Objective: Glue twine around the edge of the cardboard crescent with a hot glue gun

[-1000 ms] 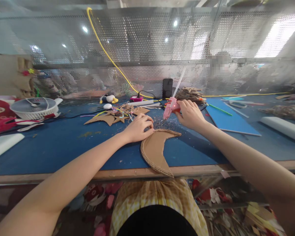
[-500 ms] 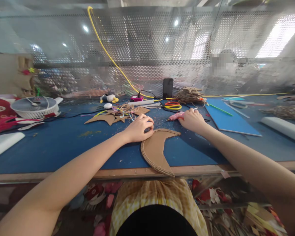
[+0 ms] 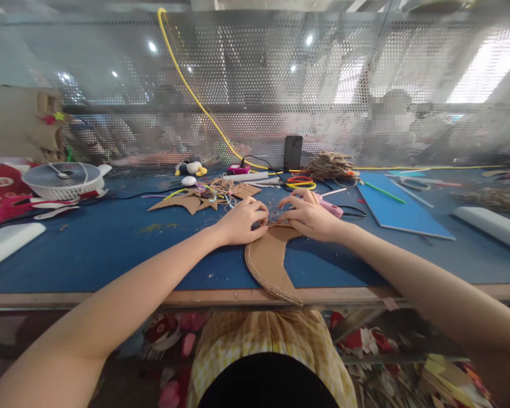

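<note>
Blue desk (image 3: 110, 249) fills the view, with a perforated metal screen (image 3: 255, 85) standing along its 12 o'clock edge. Out at 3 o'clock lies a flat blue sheet (image 3: 397, 209). At 6 o'clock, near the front edge, sits the cardboard crescent (image 3: 270, 266): plain brown corrugated board, its outer curve bound with a ridged strip, its lower point reaching the desk's wooden lip and its upper end under both hands.

The left hand (image 3: 242, 221) comes in from 7 o'clock with fingers bunched and curled, the tips down on the crescent's top rim; whether they pinch anything there, I cannot tell. The right hand (image 3: 308, 215) comes from 4 o'clock, fingers spread and pressing flat on that same top edge, the two hands almost touching.

A white fan (image 3: 63, 178) sits over at 10 o'clock. Beside it is a red disc (image 3: 0, 184) with a pale label, too blurred to read. A twine bundle (image 3: 329, 165) is at 1 o'clock, and a pink glue gun (image 3: 330, 208) lies just behind the right hand. A dark phone (image 3: 293, 152) stands upright against the screen at 12 o'clock, no writing legible on it.
</note>
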`<state>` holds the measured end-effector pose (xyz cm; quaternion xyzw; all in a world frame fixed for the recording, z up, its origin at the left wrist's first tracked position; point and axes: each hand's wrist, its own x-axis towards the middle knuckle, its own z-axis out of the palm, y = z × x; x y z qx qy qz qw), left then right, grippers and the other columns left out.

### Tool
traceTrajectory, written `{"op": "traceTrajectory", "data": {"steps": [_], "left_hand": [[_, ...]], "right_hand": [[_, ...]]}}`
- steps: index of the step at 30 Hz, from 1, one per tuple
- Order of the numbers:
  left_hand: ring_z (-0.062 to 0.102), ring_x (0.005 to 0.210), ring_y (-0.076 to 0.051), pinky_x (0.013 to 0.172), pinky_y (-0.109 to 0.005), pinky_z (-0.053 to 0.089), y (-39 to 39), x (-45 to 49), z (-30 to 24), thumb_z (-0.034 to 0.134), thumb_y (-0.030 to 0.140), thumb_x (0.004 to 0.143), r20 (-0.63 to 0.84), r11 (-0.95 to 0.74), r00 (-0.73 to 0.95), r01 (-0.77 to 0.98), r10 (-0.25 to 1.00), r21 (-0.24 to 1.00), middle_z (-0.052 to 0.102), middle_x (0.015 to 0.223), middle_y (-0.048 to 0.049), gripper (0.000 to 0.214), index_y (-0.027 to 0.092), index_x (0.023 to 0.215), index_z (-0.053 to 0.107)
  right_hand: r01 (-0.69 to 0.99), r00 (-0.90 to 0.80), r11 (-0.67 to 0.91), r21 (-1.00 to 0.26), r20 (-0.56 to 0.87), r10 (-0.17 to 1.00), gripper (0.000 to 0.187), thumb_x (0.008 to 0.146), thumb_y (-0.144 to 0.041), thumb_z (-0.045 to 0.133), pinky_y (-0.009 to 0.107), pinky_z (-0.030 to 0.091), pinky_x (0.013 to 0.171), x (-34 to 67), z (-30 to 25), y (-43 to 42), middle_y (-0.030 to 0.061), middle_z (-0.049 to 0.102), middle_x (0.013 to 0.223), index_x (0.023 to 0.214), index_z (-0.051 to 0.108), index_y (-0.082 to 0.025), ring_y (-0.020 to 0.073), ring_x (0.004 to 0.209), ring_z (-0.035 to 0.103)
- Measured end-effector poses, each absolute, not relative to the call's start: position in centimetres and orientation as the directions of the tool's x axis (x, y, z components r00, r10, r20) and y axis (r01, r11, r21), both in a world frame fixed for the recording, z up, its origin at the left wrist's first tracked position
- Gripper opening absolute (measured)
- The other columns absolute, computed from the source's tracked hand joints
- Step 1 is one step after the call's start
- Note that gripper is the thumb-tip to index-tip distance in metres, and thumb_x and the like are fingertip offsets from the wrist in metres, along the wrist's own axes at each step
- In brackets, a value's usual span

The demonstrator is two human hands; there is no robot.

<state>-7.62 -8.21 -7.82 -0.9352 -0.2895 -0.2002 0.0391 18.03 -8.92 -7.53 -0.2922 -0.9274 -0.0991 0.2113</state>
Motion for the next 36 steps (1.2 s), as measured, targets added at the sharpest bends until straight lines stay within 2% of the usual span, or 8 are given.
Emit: {"op": "traceTrajectory", "data": {"steps": [7,13,18,27,36], "left_hand": [[0.049,0.114,-0.028,0.106,-0.046,0.042,-8.08,-7.58,-7.96,0.055,0.029,0.094,0.389,-0.829,0.757,0.558,0.525,0.035,0.066,0.115,-0.0087,0.019,0.02,0.086,0.069],[0.05,0.112,-0.027,0.105,-0.045,0.042,-8.03,-7.52,-7.93,0.051,0.027,0.096,0.388,-0.833,0.76,0.552,0.521,0.039,0.067,0.114,-0.008,0.021,0.019,0.089,0.07],[0.051,0.11,-0.028,0.103,-0.046,0.042,-8.06,-7.49,-7.92,0.053,0.025,0.095,0.376,-0.832,0.764,0.553,0.524,0.037,0.067,0.113,-0.0078,0.017,0.018,0.089,0.068],[0.051,0.11,-0.028,0.103,-0.047,0.043,-8.0,-7.48,-8.03,0.055,0.024,0.093,0.384,-0.835,0.761,0.547,0.523,0.054,0.067,0.113,-0.0074,0.015,0.018,0.085,0.067],[0.051,0.108,-0.027,0.101,-0.045,0.043,-8.17,-7.45,-7.84,0.055,0.023,0.092,0.371,-0.834,0.762,0.547,0.531,0.07,0.067,0.112,-0.0071,0.013,0.018,0.087,0.067]], "right_hand": [[0.558,-0.769,0.824,0.099,0.436,0.468,0.033,0.098,-0.022,0.045,0.055,0.038,0.105,18.07,-7.6,-8.87,0.0048,0.06,0.135,0.107,0.076,-0.031,0.0313,0.125,0.039],[0.524,-0.809,0.832,0.182,0.413,0.419,0.033,0.099,-0.023,0.046,0.057,0.038,0.103,17.97,-7.58,-8.97,0.006,0.06,0.136,0.113,0.075,-0.03,0.0333,0.127,0.036],[0.573,-0.759,0.799,0.181,0.485,0.435,0.031,0.099,-0.023,0.047,0.056,0.037,0.104,17.63,-7.85,-9.12,0.0077,0.063,0.133,0.11,0.076,-0.027,0.0333,0.127,0.038],[0.524,-0.817,0.821,0.226,0.404,0.411,0.033,0.096,-0.019,0.05,0.056,0.037,0.104,17.58,-7.8,-9.16,0.0075,0.06,0.137,0.118,0.074,-0.028,0.0337,0.127,0.038],[0.547,-0.796,0.804,0.233,0.442,0.414,0.031,0.097,-0.02,0.049,0.054,0.037,0.101,17.32,-7.86,-9.33,0.0076,0.061,0.134,0.116,0.072,-0.028,0.033,0.125,0.037]]}}
